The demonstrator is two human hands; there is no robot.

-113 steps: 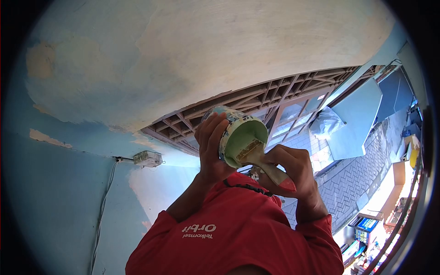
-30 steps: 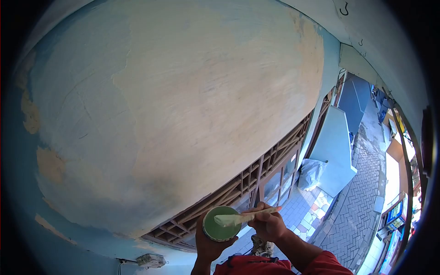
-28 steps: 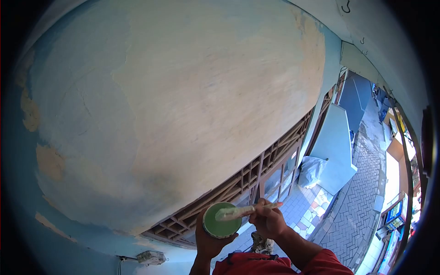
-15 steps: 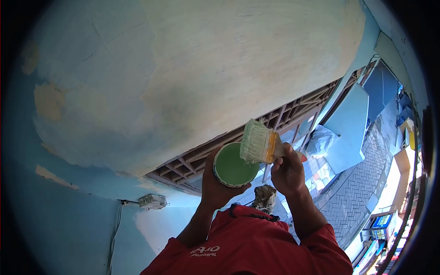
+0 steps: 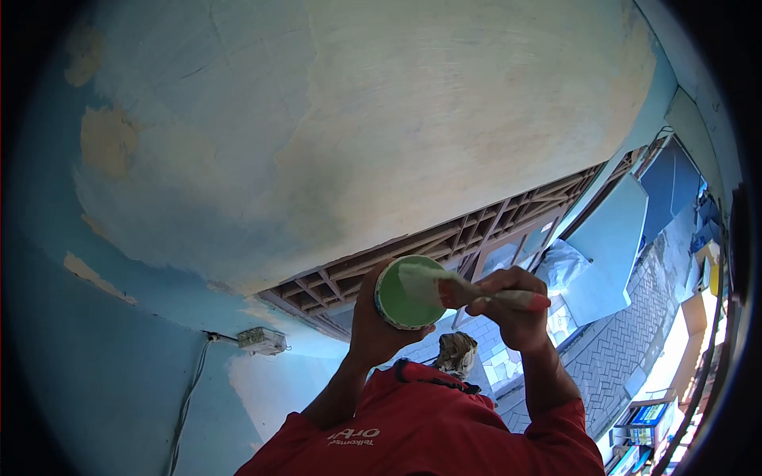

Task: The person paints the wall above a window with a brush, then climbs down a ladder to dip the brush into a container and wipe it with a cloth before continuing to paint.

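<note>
My left hand is wrapped round a small round tub of green paint, its open mouth facing me and its rim speckled. In my right hand is a paintbrush, gripped by its handle with the red tip pointing right. The bristles lie over the tub's mouth, tilted edge-on to my view, and overlap the green paint. Both hands are in front of my chest, below the patchy wall with its pale and bluish areas.
A slatted brown wooden grille runs beneath the pale wall. At the lower left, a junction box with a cable is fixed on the blue wall. To the right are a light-blue panel, a plastic bag and paved ground.
The paintbrush has turned from showing its broad face to edge-on, its bristles moving left over the tub's mouth. My view has shifted slightly, so the wall appears further right.
</note>
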